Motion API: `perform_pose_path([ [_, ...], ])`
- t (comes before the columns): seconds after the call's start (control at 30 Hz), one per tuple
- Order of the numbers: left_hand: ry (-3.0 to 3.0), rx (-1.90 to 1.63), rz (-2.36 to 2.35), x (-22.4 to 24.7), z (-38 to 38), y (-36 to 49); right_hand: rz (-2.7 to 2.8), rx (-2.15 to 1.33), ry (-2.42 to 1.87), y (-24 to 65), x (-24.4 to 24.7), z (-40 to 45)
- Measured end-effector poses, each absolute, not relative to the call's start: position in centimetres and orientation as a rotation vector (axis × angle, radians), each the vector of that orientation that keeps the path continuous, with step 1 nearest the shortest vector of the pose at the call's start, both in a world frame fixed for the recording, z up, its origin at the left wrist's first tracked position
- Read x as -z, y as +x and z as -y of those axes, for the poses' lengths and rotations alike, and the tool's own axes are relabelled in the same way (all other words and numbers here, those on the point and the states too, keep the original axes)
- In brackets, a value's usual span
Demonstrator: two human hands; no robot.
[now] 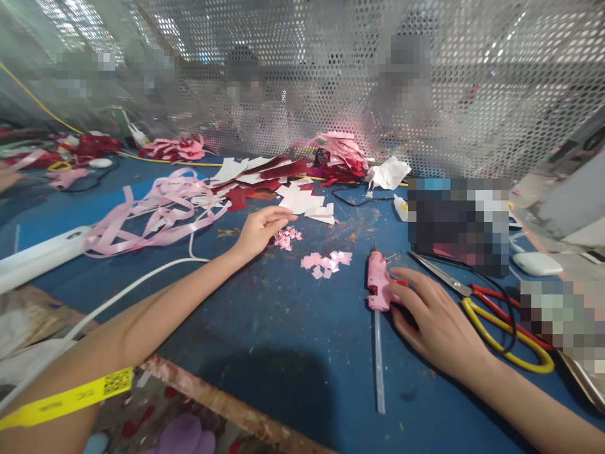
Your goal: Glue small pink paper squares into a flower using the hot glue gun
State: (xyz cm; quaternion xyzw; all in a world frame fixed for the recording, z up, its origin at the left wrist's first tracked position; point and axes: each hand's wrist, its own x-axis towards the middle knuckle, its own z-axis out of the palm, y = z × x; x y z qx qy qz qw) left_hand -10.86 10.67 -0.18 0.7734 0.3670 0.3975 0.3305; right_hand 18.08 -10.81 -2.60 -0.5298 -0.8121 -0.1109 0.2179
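Observation:
My left hand [262,232] is over the table with its fingers pressed together. Its fingertips are just above a small heap of tiny pink pieces [287,238] and close to some white paper strips [302,200]; anything pinched in them is too small to make out. Larger pale pink cut pieces [326,261] lie to the right of that heap. A pink hot glue gun [377,280] lies with its nozzle pointing away from me, a clear glue stick [379,366] sticking out of its back. My right hand [437,321] has thumb and fingers around its handle by the red trigger.
Scissors with red and yellow handles [501,328] lie right of my right hand. Pink ribbon [155,217] and a white cable [137,274] are on the left. Red and white strips [265,173] pile up before a perforated metal screen [302,82]. Another person's hand [7,176] shows far left.

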Motion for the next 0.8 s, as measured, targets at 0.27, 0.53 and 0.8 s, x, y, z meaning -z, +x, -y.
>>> perform_pose_path([
  [0.27,2.002,-1.107,-0.979,0.06,-10.51,-11.07,2.234,0.294,-1.465,18.1,2.58,10.8],
  [0.53,2.024,-1.161,-1.068,-0.31,-10.21,-11.03,2.244,0.306,-1.465,18.09,2.61,10.8],
  [0.8,2.057,-1.14,-1.13,-0.78,-10.06,-11.03,2.234,0.287,-1.469,18.0,2.48,10.84],
])
